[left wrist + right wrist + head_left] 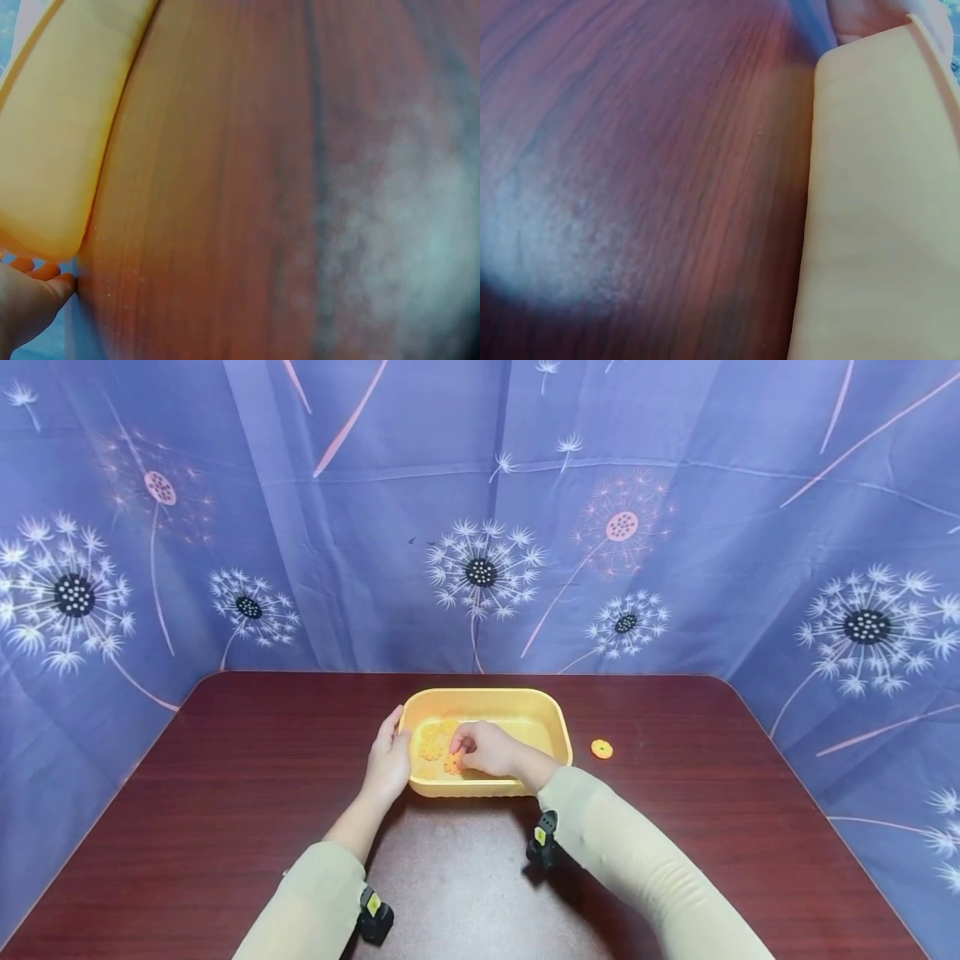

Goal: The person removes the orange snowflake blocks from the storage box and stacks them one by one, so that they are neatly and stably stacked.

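A yellow plastic tub stands on the table, with several flat orange flower-shaped pieces in its left part. At the tub's left end my left hand grips the wall, thumb by the rim; the left wrist view shows its fingers at the tub's corner. My right hand reaches into the tub over the front wall. Its bent thumb and fingers pinch the edge of an orange flower-shaped piece, partly covered by the fingertips. In the right wrist view the tub's outer wall fills the right side.
One more orange flower-shaped disc with a dark centre lies on the dark red wooden table, right of the tub. A blue dandelion-print curtain hangs behind the table and along both sides.
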The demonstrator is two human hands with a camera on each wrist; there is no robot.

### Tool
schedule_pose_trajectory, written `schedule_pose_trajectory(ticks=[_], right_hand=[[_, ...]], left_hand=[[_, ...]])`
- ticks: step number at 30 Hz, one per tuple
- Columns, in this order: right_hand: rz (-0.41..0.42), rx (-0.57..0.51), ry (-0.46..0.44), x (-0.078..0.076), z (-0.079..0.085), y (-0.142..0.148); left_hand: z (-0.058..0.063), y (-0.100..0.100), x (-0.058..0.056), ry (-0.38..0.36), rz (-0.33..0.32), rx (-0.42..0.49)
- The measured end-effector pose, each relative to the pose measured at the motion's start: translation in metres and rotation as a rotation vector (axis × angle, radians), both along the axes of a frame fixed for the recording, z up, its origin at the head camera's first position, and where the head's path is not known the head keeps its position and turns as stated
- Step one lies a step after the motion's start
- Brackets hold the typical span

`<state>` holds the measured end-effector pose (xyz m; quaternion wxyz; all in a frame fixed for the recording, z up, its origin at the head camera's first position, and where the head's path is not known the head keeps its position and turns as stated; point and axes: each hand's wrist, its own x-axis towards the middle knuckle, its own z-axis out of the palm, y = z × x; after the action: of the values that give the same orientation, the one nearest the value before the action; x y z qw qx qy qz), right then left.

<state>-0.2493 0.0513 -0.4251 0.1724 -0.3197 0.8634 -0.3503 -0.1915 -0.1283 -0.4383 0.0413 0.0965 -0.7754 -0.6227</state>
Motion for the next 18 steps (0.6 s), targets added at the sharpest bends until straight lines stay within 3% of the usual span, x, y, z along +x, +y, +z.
schedule_pose_trajectory(ticks=[6,18], right_hand=[[-0.064,-0.03,-0.003,0.0005,0.0027,0.0017],[-0.182,-0.245,-0.088,-0.0002,0.01,0.0051]], left_hand=[[-0.0024,0.0001,-0.0004,0.01,-0.002,0.016],[-0.0011,-0.0003,0.0002,-0.021,-0.007,0.007]])
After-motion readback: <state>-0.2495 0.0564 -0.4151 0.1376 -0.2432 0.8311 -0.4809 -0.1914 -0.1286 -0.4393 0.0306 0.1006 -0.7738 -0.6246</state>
